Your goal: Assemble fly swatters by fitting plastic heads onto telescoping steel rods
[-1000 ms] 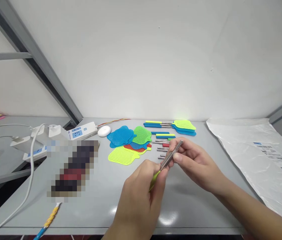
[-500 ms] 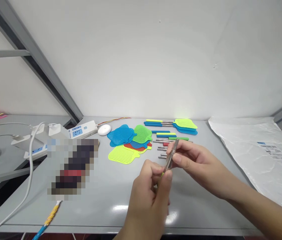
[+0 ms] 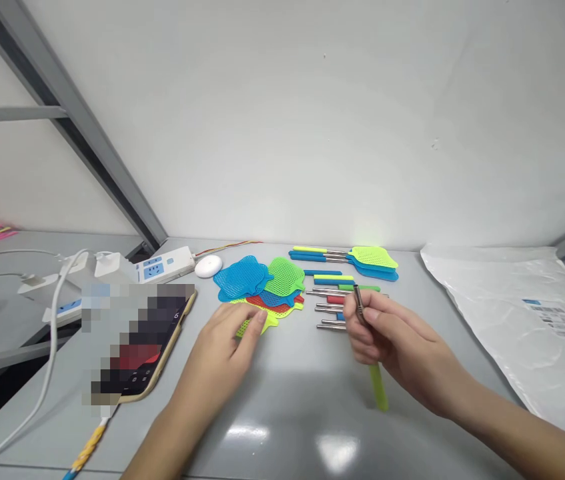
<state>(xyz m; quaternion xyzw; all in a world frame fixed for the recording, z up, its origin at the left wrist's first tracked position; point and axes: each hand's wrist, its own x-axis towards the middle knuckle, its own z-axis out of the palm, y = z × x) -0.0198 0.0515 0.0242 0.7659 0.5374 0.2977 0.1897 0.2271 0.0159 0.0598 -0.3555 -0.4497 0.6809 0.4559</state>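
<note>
My right hand (image 3: 402, 333) is closed around a fly swatter handle, its metal rod (image 3: 359, 300) sticking up past the thumb and its yellow-green grip (image 3: 378, 388) hanging below the fingers. My left hand (image 3: 227, 347) is on a yellow fly swatter head (image 3: 271, 321), thumb and index finger coming together over it; the other fingers are hidden. Beside it lie blue swatter heads (image 3: 241, 277), a green one (image 3: 285, 277) and a red one (image 3: 266, 305), overlapping. Several loose handles with metal rods (image 3: 329, 309) lie just left of my right hand.
Assembled fly swatters (image 3: 372, 260) are stacked at the back. A white plastic package (image 3: 512, 300) covers the right side. On the left are a phone (image 3: 167, 353) with a cable, power strips (image 3: 172, 261) with chargers, and a white round object (image 3: 209, 267).
My left hand has let go of the handle and moved left onto the yellow swatter head. The handle stays in my right hand, its grip end now hanging down in view.
</note>
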